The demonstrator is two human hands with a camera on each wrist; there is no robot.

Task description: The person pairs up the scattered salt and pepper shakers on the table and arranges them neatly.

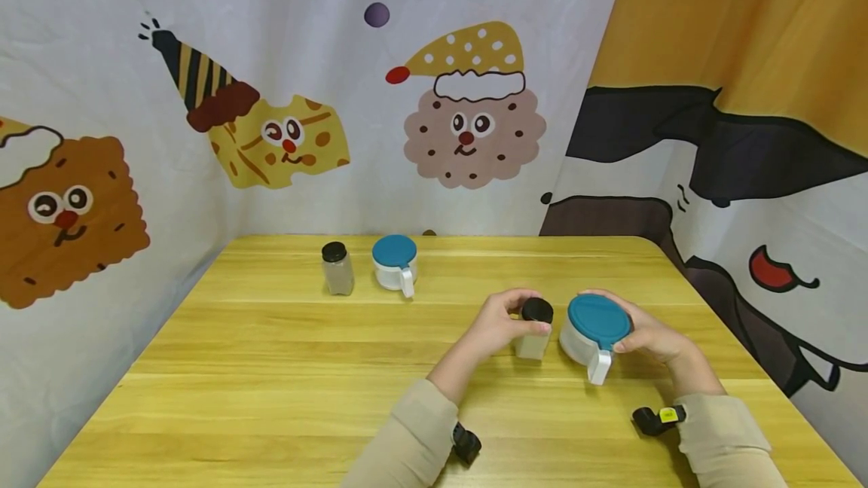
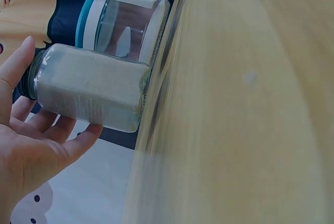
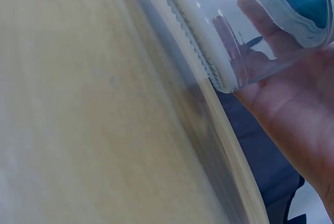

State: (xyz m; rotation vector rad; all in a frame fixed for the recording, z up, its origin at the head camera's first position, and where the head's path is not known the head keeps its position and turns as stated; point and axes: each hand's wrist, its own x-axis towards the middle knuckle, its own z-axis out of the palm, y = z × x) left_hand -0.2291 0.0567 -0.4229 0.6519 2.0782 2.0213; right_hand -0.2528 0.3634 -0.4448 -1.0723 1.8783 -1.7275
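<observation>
My left hand (image 1: 498, 326) holds a square glass jar with a black lid (image 1: 532, 343), its thumb in front and the fingers behind. Pale contents fill this jar (image 2: 91, 85) in the left wrist view, and it stands upright at the table surface. Just right of it, my right hand (image 1: 647, 333) grips a round clear glass container with a blue lid (image 1: 599, 320) and a white handle pointing towards me. Through the glass container (image 3: 229, 36), fingers of the right hand (image 3: 295, 98) show on its far side; the container's bottom is at the table. A narrow gap separates the two vessels.
Farther back on the wooden table (image 1: 271, 375) stand a second black-lidded jar (image 1: 338, 277) and, beside it, another blue-lidded container with a handle (image 1: 393, 269). A cartoon-printed curtain (image 1: 305, 6) hangs behind the table and along its sides.
</observation>
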